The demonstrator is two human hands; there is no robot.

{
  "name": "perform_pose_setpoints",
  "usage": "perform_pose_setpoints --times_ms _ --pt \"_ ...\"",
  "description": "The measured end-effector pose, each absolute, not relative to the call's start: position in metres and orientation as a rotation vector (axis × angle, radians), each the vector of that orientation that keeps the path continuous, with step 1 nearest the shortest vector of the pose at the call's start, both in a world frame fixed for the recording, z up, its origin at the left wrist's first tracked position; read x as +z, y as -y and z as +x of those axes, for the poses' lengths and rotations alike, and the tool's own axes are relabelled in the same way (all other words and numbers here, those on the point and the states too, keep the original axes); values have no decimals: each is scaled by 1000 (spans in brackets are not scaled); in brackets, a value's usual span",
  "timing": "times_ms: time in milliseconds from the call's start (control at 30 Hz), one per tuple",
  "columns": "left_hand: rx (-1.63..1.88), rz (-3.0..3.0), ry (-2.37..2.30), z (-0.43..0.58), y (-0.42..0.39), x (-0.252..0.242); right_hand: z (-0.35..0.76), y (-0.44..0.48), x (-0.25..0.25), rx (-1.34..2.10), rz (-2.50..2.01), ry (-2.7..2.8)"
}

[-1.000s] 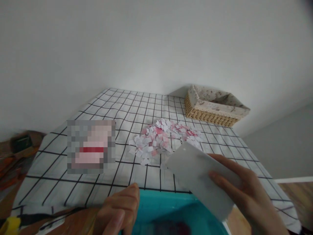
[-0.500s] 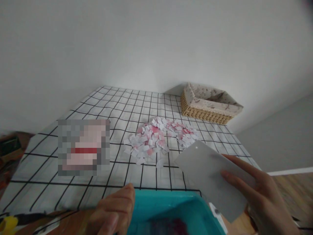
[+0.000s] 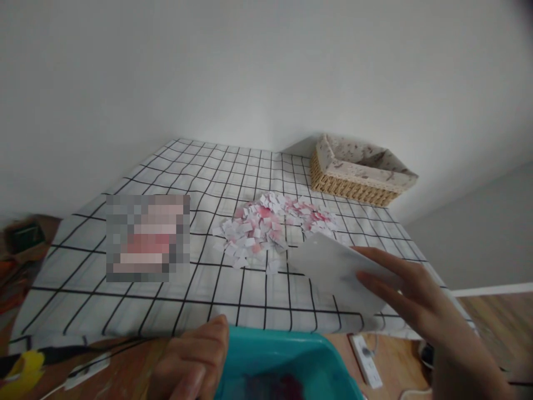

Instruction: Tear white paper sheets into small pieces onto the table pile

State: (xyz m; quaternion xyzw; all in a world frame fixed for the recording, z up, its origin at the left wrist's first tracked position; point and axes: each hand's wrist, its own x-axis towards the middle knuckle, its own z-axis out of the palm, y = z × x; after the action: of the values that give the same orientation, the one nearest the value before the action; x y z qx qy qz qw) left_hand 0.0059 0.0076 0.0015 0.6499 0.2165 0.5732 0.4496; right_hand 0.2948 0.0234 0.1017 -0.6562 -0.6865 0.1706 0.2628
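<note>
My left hand is closed on the left rim of a teal plastic bin below the table's front edge. Something dark and reddish lies inside the bin, too blurred to name. In my right hand is a thin white plastic sheet with a small hole near one corner, pinched between thumb and fingers. The sheet is tilted over the right front of the table, its far corner close to a pile of small paper scraps, white with some pink.
A wicker basket with a patterned liner stands at the back right of the checked tablecloth. At left a pinkish object is pixelated. A power strip and cables lie on the wooden floor.
My right hand has moved the white sheet left, laying it flatter over the tablecloth. The bin now sits lower and further left in view, uncovering the power strip. My left hand stays on the rim.
</note>
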Motion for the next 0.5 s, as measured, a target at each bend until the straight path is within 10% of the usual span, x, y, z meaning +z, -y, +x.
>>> perform_pose_setpoints --times_ms 500 --pt "1278 1664 -714 4 -2 13 292 -22 101 524 -1643 1943"
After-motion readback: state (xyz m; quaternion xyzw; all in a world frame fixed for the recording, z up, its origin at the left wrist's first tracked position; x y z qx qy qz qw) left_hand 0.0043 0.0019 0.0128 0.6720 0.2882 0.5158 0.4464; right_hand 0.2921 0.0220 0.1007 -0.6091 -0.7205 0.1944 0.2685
